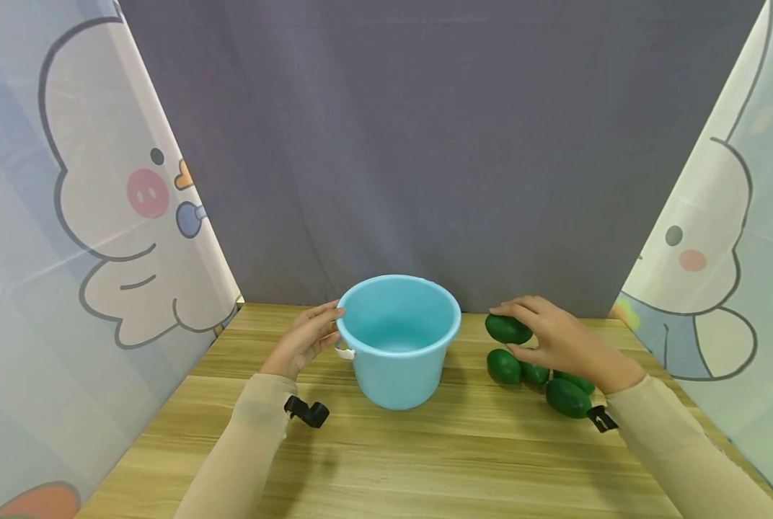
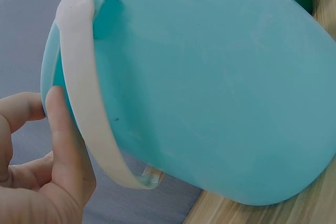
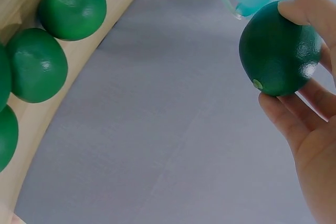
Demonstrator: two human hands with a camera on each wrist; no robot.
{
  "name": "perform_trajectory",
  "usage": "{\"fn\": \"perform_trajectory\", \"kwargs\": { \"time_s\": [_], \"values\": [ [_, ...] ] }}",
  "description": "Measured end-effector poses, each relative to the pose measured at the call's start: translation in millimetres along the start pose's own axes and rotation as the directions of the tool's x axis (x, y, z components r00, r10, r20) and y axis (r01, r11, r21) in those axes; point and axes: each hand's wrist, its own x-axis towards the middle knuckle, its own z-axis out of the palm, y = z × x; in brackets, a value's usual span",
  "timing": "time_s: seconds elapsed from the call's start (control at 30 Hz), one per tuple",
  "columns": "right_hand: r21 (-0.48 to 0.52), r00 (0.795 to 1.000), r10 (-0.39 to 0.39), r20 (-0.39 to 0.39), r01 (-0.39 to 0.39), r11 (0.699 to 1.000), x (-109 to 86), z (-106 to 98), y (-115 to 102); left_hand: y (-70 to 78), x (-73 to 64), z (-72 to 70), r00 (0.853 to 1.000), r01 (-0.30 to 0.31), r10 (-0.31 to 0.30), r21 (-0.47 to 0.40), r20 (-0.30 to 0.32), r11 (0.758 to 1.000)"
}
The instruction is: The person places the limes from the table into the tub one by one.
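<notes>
Right hand (image 1: pixel 564 342): pinching one lime (image 1: pixel 508 329) between thumb and fingertips, lifted clear of the table (image 1: pixel 425 461).
Left hand (image 1: pixel 305 337): fingers relaxed, touching the bucket (image 1: pixel 396 346) rim by its white handle (image 2: pixel 89 114).
Lime: just right of the bucket, above the other limes (image 1: pixel 542 382).
Technique: probably best to keep the pinch firm, bucket braced, lime carried level over the rim.

- Two arms reach in from the bottom edge, each in a snug, thin beige sleeve that runs down to the wrist.
- The left hand (image 1: pixel 305 339) and right hand (image 1: pixel 558 339) are bare, without gloves or rings.
- A small black clip-like device (image 1: pixel 306 411) sits under the left wrist.
- A similar black clip (image 1: pixel 601 418) sits under the right wrist.
</notes>
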Motion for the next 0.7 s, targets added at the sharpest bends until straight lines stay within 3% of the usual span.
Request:
{"fn": "perform_trajectory", "kwargs": {
  "time_s": [0.7],
  "values": [
    [-0.012,1.0,0.006,0.026,-0.006,1.0,20.0,-7,-3,0.1,-2.0,-1.2,1.0,-0.007,0.007,0.019,-0.004,1.0]
  ]
}}
